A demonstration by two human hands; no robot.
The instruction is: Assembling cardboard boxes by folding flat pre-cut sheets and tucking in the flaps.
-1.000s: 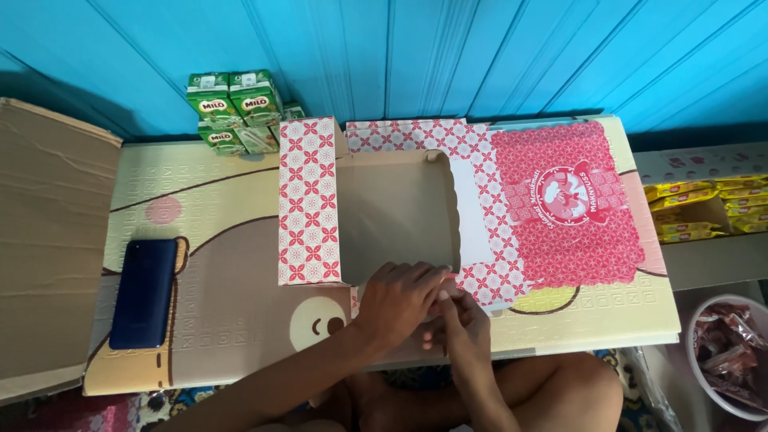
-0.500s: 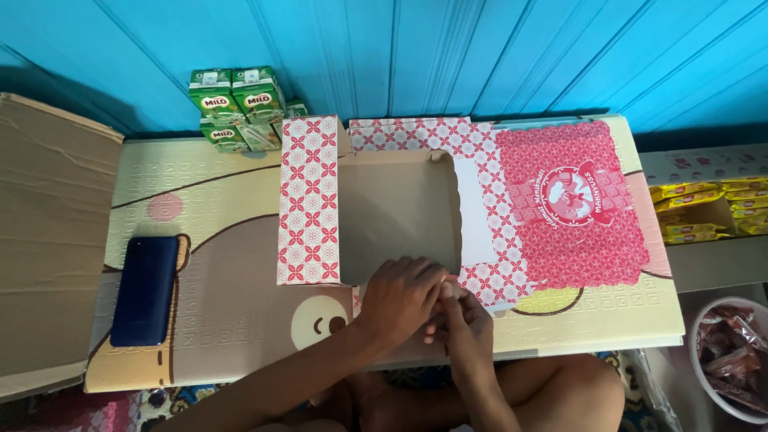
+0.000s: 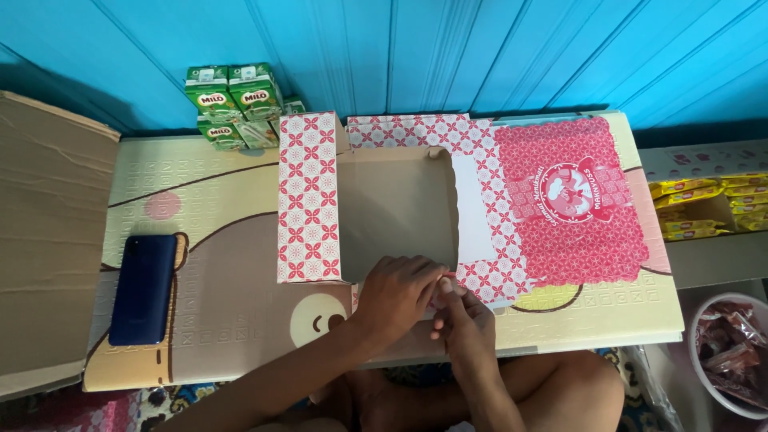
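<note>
Both hands pinch the near flap of the flat red-patterned cardboard box (image 3: pixel 384 200) on the tabletop (image 3: pixel 200 216): left hand (image 3: pixel 400 292), right hand (image 3: pixel 462 316). The card looks light, thin, easily creased; edges suit gripping.

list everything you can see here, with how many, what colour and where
Flat cardboard box: one, red-and-white pattern outside, brown inside, mat centre.
Phone: one, dark blue, mat's left side.
Drink cartons: several, green, far left by the wall.
Play mat: one, cream and brown, under everything.
Cardboard sheet: one, brown, far left.
Yellow packets: several, in a box at right.
Bowl of wrapped items: one, lower right.
Left hand: on the box's near edge.
Right hand: pinching the near flap.
</note>
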